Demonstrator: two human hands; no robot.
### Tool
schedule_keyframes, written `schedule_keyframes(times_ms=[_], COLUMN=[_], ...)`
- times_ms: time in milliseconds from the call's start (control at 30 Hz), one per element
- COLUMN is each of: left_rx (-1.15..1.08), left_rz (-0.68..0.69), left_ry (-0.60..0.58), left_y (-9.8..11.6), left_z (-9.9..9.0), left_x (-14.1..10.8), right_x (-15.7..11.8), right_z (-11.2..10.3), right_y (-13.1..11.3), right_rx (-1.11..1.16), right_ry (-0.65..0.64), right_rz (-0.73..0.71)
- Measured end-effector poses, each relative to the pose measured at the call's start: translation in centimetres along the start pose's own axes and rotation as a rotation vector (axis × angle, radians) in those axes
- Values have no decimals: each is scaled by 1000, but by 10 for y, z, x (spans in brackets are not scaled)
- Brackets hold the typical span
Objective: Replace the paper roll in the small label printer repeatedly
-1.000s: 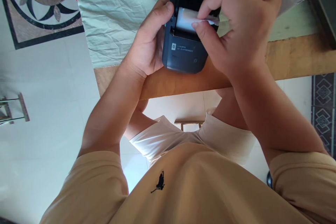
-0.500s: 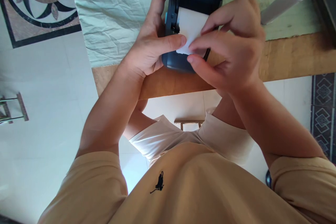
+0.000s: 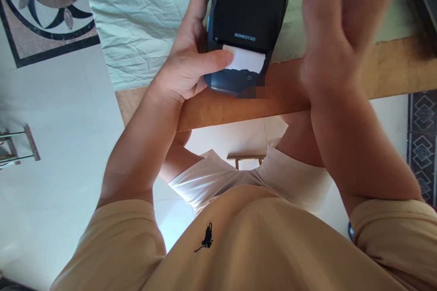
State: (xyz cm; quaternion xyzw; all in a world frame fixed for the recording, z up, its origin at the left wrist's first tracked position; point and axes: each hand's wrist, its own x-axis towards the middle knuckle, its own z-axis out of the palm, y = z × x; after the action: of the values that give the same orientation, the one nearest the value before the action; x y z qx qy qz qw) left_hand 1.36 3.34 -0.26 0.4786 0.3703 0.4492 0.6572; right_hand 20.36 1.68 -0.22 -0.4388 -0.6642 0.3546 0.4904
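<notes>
Floor (image 3: 61, 191): we look down on pale tiles, with a patterned inlay (image 3: 51, 4) at the upper left and a small metal-legged stand (image 3: 30, 143) at the left edge.
Table (image 3: 385, 68): we see its wooden edge running across in front of us, a wrinkled pale green cloth (image 3: 136, 22) covering the part behind it.
Printer (image 3: 249, 4): we find the dark NIIMBOT unit at the table's near edge, upper middle of our view, its lid down; we cannot tell whether the underside touches the wood.
Printer's handling: we would judge it a stiff plastic shell, light enough for one hand, a little slick on its smooth faces and likely to mind a drop.
Paper strip (image 3: 249, 60): we see it lying out from under the lid's lower edge, white, its free end ragged; we expect it to be thin, soft and easily torn or creased.
Where to hold: we would grip the printer by its two long sides, pressing the strip only lightly.
Left hand (image 3: 184, 63): we have it wrapped around the printer's left side, thumb lying over the strip's left end; the fingertips beneath are hidden.
Right hand (image 3: 341, 32): we see it blurred, right of the printer and apart from it in our view; its fingers leave the top of the picture, so we cannot tell how far they are spread or whether they hold anything.
</notes>
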Motion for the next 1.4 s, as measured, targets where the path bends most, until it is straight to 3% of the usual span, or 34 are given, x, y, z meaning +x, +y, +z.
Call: schedule_keyframes(times_ms=[100,200,300,433,567,800,967,1100,1233,1400], left_rx=[-58,8,-43,-51,-9,12,-49,-107,-116,-64], left_rz=[83,23,7,-40,21,-22,45,28,34,-51], left_ry=[-121,-127,-133,-63,-2,-144,41,12,100,-36], left_y=[-5,-1,2,3,4,3,1,2,3,5], left_z=[-5,-9,-9,3,12,1,11,18,20,7], left_x=[2,-1,-1,-2,-10,-5,-7,-10,-10,-6], right_x=[0,1,2,3,3,1,-1,-1,1,0], right_z=[0,2,3,3,5,8,7,7,8,8], right_y=[6,9,9,10,12,18,18,18,19,20], right_rx=[-73,-54,-85,-136,-156,-220,-239,-223,-212,-195], right_ry=[-16,-168,-199,-198,-205,-150,-145,-135,-129,-132], right_rz=[-62,-71,-90,-59,-44,-108,-130,-150,-179,-200])
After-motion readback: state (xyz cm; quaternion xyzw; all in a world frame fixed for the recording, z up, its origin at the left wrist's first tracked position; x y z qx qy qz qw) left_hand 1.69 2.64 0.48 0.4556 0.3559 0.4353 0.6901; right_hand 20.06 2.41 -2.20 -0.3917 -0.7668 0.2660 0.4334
